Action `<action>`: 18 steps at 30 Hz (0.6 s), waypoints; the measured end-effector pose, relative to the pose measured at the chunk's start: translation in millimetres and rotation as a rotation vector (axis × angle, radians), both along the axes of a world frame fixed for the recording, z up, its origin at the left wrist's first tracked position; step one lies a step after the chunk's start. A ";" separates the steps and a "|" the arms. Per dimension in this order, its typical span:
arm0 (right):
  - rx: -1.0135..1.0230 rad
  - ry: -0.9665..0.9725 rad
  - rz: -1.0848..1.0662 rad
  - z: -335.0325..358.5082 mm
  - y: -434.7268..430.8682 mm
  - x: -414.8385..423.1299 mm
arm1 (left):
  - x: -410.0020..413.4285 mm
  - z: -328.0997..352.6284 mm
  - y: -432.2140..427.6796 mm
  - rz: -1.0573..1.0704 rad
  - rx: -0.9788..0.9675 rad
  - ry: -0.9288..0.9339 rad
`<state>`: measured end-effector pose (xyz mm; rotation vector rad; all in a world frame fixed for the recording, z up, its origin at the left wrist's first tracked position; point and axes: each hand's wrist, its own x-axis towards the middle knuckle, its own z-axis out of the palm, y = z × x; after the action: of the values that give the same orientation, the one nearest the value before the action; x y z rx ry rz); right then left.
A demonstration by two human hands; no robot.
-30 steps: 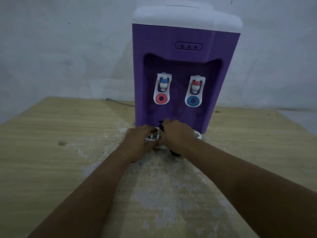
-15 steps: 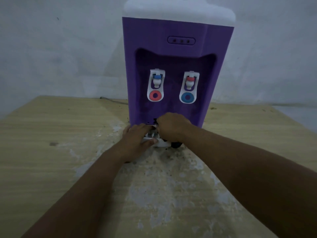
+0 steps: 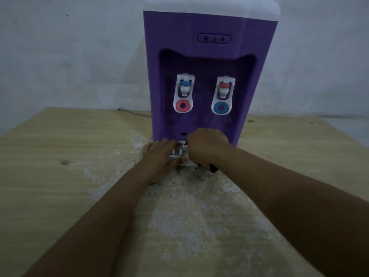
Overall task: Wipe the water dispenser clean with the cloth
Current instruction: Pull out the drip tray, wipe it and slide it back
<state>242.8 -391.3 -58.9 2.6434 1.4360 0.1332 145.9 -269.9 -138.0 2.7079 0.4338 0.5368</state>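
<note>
Two hands are meeting at the foot of the tall purple plastic water dispenser (image 3: 209, 56), standing at 12 o'clock on the wooden table (image 3: 60, 176). The left hand (image 3: 159, 156) is pinching its white tray (image 3: 178, 155). The right hand (image 3: 207, 146) is squeezing the dark cloth (image 3: 213, 168), poking out at 5 o'clock.

Both forearms were bare along all their visible length; the left hand (image 3: 159, 156) and the right hand (image 3: 207, 146) were bare as well.
</note>
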 end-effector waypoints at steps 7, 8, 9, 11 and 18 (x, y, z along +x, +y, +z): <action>0.033 0.020 -0.102 8.6 -2.8 28.5 | -1.6 2.0 0.9 -0.041 -0.035 0.001; 0.067 -0.010 -0.115 5.3 0.6 27.5 | -1.0 1.8 0.2 -0.041 -0.034 -0.003; 0.095 -0.023 -0.113 1.7 4.0 25.0 | -0.3 2.2 0.1 -0.044 -0.033 -0.006; 0.118 -0.016 -0.051 -6.5 7.6 17.9 | -1.2 1.7 -0.4 -0.039 -0.041 -0.006; 0.029 0.065 0.141 -6.2 -16.8 22.9 | -2.0 1.4 1.4 -0.021 -0.020 -0.027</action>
<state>265.7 -408.1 -65.1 2.5903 1.6538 0.0828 143.9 -268.6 -136.5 2.6795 0.4015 0.5602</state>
